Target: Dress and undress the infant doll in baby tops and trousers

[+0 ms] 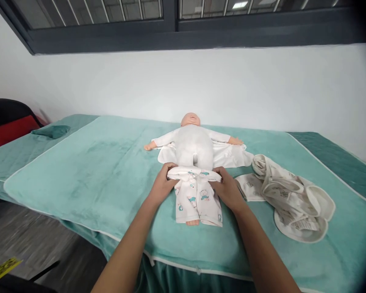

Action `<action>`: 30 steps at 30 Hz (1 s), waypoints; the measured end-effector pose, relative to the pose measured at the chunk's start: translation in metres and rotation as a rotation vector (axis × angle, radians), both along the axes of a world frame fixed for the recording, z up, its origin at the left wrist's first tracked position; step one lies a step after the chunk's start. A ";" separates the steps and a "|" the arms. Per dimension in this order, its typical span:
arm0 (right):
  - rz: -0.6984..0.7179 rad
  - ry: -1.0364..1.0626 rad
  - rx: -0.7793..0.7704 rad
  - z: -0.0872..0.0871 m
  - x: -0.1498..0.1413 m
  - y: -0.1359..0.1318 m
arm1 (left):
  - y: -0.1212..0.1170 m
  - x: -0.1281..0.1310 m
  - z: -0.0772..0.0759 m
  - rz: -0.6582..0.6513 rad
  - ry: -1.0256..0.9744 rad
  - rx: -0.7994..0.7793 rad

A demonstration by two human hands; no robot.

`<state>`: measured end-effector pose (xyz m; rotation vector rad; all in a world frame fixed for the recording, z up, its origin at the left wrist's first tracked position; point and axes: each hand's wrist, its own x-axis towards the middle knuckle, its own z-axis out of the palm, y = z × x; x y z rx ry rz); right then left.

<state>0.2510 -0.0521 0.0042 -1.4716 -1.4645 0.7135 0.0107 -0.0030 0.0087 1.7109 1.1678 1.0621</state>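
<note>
A baby doll [194, 142] with a white cloth body lies on its back, head toward the wall and arms spread. Small white pants [198, 199] printed with bears cover its legs, and part of a foot shows at one hem. My left hand [164, 182] grips the waistband at its left side, fingers closed on the fabric. At the opposite side my right hand [227, 187] pinches the same waistband. The band sits bunched around the upper legs, below the doll's hips. An opened white garment [233, 155] is spread under the doll's torso and arms.
Crumpled cream baby clothing [293, 195] lies right of my right hand. A green plush blanket [88, 171] covers the table. A white wall [125, 85] with a barred window stands behind, and a black and red chair [10, 124] at far left.
</note>
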 end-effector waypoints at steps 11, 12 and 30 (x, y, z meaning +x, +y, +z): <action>-0.026 -0.111 0.058 -0.016 -0.006 -0.036 | -0.029 -0.008 -0.014 0.005 0.161 0.061; 0.014 -0.078 0.014 -0.014 -0.006 -0.039 | -0.032 -0.008 -0.013 -0.014 0.134 0.065; 0.079 -0.229 0.190 -0.025 -0.012 -0.076 | -0.072 -0.006 -0.018 -0.131 0.538 0.371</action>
